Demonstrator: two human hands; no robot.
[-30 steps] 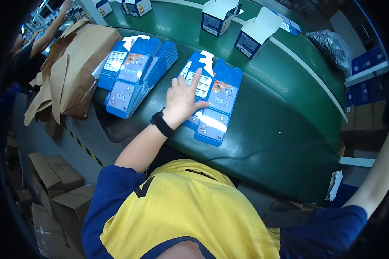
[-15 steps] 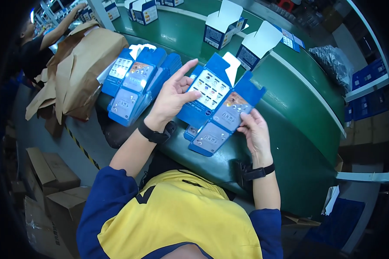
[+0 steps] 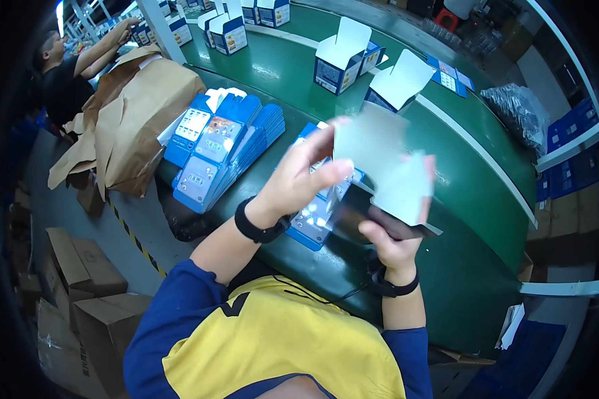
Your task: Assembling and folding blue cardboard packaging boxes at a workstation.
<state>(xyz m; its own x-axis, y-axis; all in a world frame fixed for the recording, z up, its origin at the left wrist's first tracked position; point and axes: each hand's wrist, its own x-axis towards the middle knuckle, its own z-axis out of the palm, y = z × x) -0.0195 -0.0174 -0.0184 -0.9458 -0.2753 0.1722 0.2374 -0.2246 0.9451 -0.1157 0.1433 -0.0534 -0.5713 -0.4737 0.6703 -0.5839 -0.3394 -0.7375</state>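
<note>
Between my hands is a carton (image 3: pixel 373 143), blurred by motion, with its pale inner flaps up and a dark side below. My left hand (image 3: pixel 303 176) holds its left side, the thumb against the pale flap. My right hand (image 3: pixel 396 243) is wrapped round its right side, thumb in front and fingertips showing behind. Beneath the left hand, a flat blue printed carton (image 3: pixel 311 223) lies on the green table, partly hidden. Left of it is a fanned stack of flat blue cartons (image 3: pixel 209 153).
Open-topped cartons with white flaps (image 3: pixel 343 50) stand on the green conveyor belt (image 3: pixel 283 60). A brown paper bag (image 3: pixel 143 116) bulges at the left, with cardboard boxes (image 3: pixel 106 312) on the floor. A clear plastic bag (image 3: pixel 516 113) lies far right. Another person (image 3: pixel 63 80) works at far left.
The printed carton has turned from a flat blanket of blue panels to its pale inner side, partly opened out. My hands have shifted right, and the flat carton beneath is more exposed.
</note>
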